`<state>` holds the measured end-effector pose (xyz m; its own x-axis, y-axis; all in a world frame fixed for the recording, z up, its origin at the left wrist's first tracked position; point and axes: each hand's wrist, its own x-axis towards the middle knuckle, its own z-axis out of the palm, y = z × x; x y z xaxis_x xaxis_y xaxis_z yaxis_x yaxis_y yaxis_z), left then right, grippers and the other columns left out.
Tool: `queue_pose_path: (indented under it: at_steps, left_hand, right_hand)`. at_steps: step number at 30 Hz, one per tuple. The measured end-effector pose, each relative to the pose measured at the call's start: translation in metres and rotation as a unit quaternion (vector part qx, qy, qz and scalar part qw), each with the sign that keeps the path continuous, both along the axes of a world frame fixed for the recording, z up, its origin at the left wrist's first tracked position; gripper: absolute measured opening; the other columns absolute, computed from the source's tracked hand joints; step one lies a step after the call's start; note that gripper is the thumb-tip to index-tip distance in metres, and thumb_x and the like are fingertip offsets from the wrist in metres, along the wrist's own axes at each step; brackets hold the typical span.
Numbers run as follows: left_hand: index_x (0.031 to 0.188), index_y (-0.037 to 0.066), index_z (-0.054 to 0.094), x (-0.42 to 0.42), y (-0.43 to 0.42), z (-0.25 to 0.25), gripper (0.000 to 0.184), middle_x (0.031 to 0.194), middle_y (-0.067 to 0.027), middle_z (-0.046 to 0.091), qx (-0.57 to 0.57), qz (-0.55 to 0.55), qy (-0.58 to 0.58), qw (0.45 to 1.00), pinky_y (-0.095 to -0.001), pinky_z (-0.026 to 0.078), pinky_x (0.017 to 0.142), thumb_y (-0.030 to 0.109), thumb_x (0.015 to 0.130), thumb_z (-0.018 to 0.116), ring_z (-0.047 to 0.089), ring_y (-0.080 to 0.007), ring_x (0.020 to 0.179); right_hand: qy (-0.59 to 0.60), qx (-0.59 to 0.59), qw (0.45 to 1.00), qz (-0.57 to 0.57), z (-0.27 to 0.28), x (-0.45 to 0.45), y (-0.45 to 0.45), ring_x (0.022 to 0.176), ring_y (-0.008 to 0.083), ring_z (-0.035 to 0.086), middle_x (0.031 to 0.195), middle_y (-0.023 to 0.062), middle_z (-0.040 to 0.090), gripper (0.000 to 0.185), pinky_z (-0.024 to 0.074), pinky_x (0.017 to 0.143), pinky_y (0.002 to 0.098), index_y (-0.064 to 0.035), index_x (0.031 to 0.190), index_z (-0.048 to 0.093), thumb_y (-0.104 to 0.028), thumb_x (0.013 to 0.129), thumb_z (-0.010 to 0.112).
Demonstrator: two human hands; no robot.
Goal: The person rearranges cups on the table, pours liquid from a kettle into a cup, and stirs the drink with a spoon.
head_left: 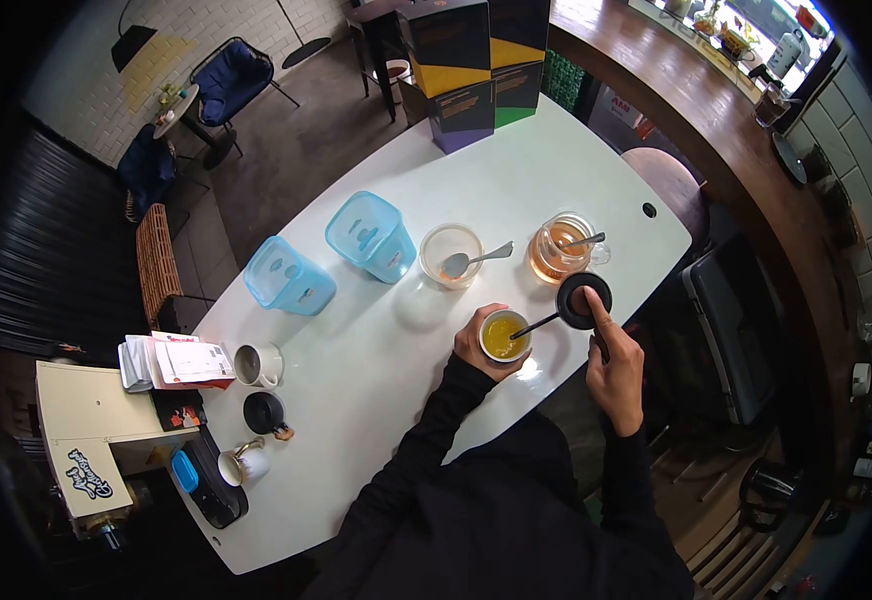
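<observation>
My left hand [487,349] is wrapped around a small white cup [527,352] that contains a foamy yellow liquid. With my right hand [616,372] I grip a black handheld frother [573,302], my index finger lying on its round top. Its thin dark shaft slants down into the liquid, where the tip is hidden. Just beyond stands a glass mug [544,268] of amber liquid with a spoon [583,240] in it. Farther left, a metal spoon [476,258] rests across a clear round tub [451,232].
Two light-blue plastic containers [301,290] stand toward the table's far left edge. Several cups, including a white mug [258,365], are by papers [191,360] and a black case [218,500] at left. Dark boxes [461,75] occupy the far end; a wooden counter [696,110] runs along the right.
</observation>
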<state>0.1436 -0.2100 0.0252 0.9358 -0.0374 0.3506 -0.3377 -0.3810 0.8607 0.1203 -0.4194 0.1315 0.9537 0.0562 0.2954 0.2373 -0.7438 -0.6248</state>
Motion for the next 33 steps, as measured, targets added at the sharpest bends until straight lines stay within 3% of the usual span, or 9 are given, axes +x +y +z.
queue_pose_path:
  at_steps: [2,6,8,9,11,12,16,28,33]
  left_hand:
    - [0.119,0.010,0.055,0.000,0.000,0.000,0.072,0.102,-0.0089,0.068,-0.006,-0.003,-0.003,1.000,-0.0381,0.058,0.080,0.026,0.060,0.092,0.071,-0.0293,0.090]
    - [0.121,0.008,0.051,0.000,0.001,0.002,0.073,0.104,-0.0086,0.071,0.016,-0.011,-0.001,1.000,-0.0344,0.058,0.082,0.025,0.064,0.091,0.073,-0.0243,0.091]
    - [0.121,0.008,0.051,0.000,0.001,0.003,0.072,0.104,-0.0086,0.071,0.018,-0.009,-0.001,1.000,-0.0345,0.058,0.082,0.025,0.064,0.091,0.072,-0.0242,0.091]
    - [0.121,0.008,0.051,-0.001,0.001,0.004,0.072,0.104,-0.0086,0.071,0.019,-0.007,-0.002,1.000,-0.0346,0.058,0.082,0.025,0.064,0.091,0.072,-0.0242,0.091]
    - [0.121,0.009,0.051,-0.001,0.002,0.002,0.073,0.104,-0.0086,0.071,0.019,-0.008,0.002,1.000,-0.0348,0.058,0.082,0.025,0.064,0.091,0.072,-0.0242,0.092]
    - [0.122,0.009,0.051,-0.001,0.002,0.002,0.073,0.104,-0.0086,0.071,0.018,-0.009,0.004,1.000,-0.0349,0.058,0.082,0.025,0.063,0.092,0.072,-0.0242,0.092]
    - [0.121,0.009,0.052,0.000,0.004,0.003,0.073,0.105,-0.0082,0.071,0.022,-0.005,0.009,1.000,-0.0346,0.058,0.082,0.025,0.062,0.092,0.072,-0.0238,0.093]
    - [0.120,0.006,0.057,-0.005,0.055,0.024,0.072,0.113,-0.0069,0.068,-0.040,-0.090,0.060,0.993,-0.0323,0.054,0.092,0.023,0.060,0.093,0.067,-0.0166,0.103]
    - [0.121,0.006,0.056,-0.006,0.072,0.039,0.073,0.114,-0.0069,0.068,-0.045,-0.087,0.064,0.993,-0.0329,0.054,0.092,0.022,0.060,0.093,0.067,-0.0173,0.103]
  right_hand:
    - [0.014,0.023,1.000,0.008,-0.001,0.000,-0.001,0.061,0.0284,0.050,0.079,0.0180,0.059,0.084,0.0467,0.065,0.0329,-0.0184,0.149,0.047,0.018,0.074,0.054]
    - [0.059,0.079,0.995,-0.003,-0.003,0.000,-0.002,0.071,0.0347,0.064,0.089,0.0208,0.065,0.086,0.0527,0.073,0.0391,-0.0203,0.152,0.042,0.017,0.074,0.054]
    - [0.106,0.150,0.983,-0.019,-0.009,0.001,-0.006,0.083,0.0275,0.069,0.119,0.0204,0.066,0.083,0.0531,0.081,0.0351,-0.0159,0.154,0.038,0.017,0.079,0.051]
    - [0.108,0.151,0.982,-0.020,-0.018,0.002,-0.010,0.083,0.0275,0.069,0.119,0.0204,0.066,0.083,0.0531,0.081,0.0351,-0.0159,0.154,0.038,0.017,0.079,0.051]
    - [0.129,0.301,0.945,-0.020,-0.039,0.004,-0.022,0.098,0.0189,0.066,0.144,0.0135,0.054,0.081,0.0515,0.088,0.0326,-0.0135,0.156,0.034,0.017,0.083,0.051]
    - [0.137,0.331,0.933,-0.020,-0.042,0.005,-0.026,0.093,0.0104,0.059,0.150,0.0064,0.046,0.081,0.0494,0.081,0.0270,-0.0117,0.156,0.032,0.017,0.084,0.051]
    - [0.145,0.362,0.920,-0.044,-0.053,0.008,-0.039,0.074,0.0038,0.043,0.144,0.0056,0.051,0.084,0.0414,0.067,0.0199,-0.0126,0.157,0.031,0.019,0.082,0.052]
    - [0.053,0.248,0.967,0.010,-0.073,0.018,-0.039,0.095,0.0111,0.060,0.136,0.0194,0.060,0.079,0.0485,0.083,0.0242,-0.0093,0.155,0.033,0.019,0.084,0.053]
    - [0.057,0.206,0.977,0.023,-0.074,0.027,-0.038,0.087,0.0142,0.063,0.132,0.0238,0.061,0.075,0.0501,0.082,0.0267,-0.0100,0.154,0.034,0.015,0.087,0.055]
